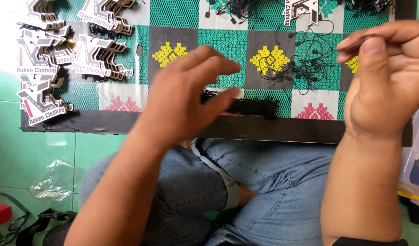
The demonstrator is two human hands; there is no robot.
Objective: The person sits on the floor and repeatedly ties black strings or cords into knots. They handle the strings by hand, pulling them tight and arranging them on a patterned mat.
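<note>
My left hand [186, 98] hovers with fingers spread over a bundle of black strings [252, 107] lying near the front edge of a patterned mat [173, 18]; it holds nothing. My right hand [382, 77] is raised at the right, thumb and fingers pinched on a thin dark tag string [355, 42]. A loose tangle of black tag fasteners [305, 64] lies on the mat between the two hands.
Stacks of white and black cardboard hang tags [45, 59] lie at the mat's left. More fasteners [239, 8] and tags [303, 9] sit at the far edge. My jeans-clad legs [264, 191] are below. Clear plastic wrap [52, 180] and glasses [11, 223] lie on the green tile floor.
</note>
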